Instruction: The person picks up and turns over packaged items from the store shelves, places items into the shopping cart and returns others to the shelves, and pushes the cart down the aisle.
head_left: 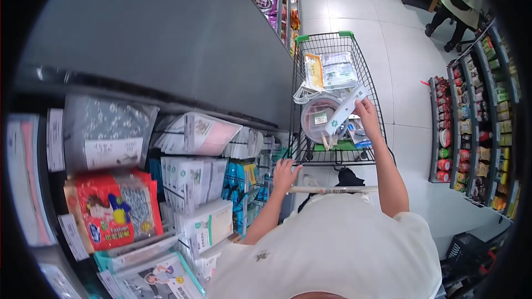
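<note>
My right hand (366, 115) is closed on one end of a long white package (346, 112) with a green logo, above the shopping cart (366, 69). Below the package, a round clear container (315, 119) lies in the cart. A yellow-and-white packet (314, 71), a clear-wrapped pack (339, 70) and a coiled white cable-like item (305, 94) lie farther forward. My left hand (285, 175) is at the cart's near left corner, its fingers apart near the rim, with nothing visible in it.
Packaged goods hang on the left rack (191, 180), including a red package (116, 210). Shelves of jars and packets (471, 127) line the right. A person (460, 3) stands at the upper right. A black basket (465, 249) is at the lower right.
</note>
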Demonstrator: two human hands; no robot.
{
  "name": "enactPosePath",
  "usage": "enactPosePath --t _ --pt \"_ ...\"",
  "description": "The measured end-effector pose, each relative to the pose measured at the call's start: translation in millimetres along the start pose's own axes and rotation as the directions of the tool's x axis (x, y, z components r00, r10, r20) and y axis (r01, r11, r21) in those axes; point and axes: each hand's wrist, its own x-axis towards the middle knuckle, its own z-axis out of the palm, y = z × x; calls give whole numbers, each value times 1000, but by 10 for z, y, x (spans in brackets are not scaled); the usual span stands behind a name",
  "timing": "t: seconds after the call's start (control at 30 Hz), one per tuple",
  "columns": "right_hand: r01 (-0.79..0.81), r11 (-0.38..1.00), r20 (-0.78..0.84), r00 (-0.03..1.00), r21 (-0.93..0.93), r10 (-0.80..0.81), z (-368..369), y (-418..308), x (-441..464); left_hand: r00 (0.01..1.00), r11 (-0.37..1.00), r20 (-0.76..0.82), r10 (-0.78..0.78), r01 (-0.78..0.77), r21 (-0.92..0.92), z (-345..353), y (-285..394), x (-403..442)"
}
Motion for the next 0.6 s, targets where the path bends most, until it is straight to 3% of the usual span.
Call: enactPosePath --t 0.07,0.13,0.17,0.23,0.27,0.37,0.43,0.5,0.53,0.57,0.6 --pt "-1 1000 28 1000 -8 1 204 -421 -193 998 1000 -61 25 -26 -12 -48 41 10" --pt "-80 996 219 973 36 70 360 -674 -351 995 997 -94 16 -23 -79 -22 -13 -7" --pt "-64 997 221 974 31 56 397 -673 -365 994 996 -108 23 -32 -83 -24 -37 15" --pt "-247 968 343 914 54 214 576 -791 -427 967 968 -249 -44 -20 -249 -104 -2 36" --pt "-297 951 343 905 85 252 632 -850 -498 975 914 -210 -69 -22 -404 -159 -20 36" --pt "-326 945 411 864 20 290 904 -1136 -644 928 830 -350 -129 -93 -551 -353 91 31" --pt "-299 953 450 845 -50 289 1011 -1113 -625 926 811 -354 -133 -103 -575 -588 170 5" --pt "-396 918 641 713 34 284 1168 -1259 -689 921 374 -300 -250 -194 -907 -817 289 -11" --pt "-429 897 721 654 104 229 1281 -1255 -693 895 257 -356 -269 -289 -922 -878 272 20" --pt "-434 897 732 638 88 238 1382 -1264 -742 886 255 -362 -289 -293 -921 -939 251 -1" --pt "-492 858 686 675 147 270 1502 -1325 -828 893 110 -291 -344 -270 -957 -1076 267 -48"
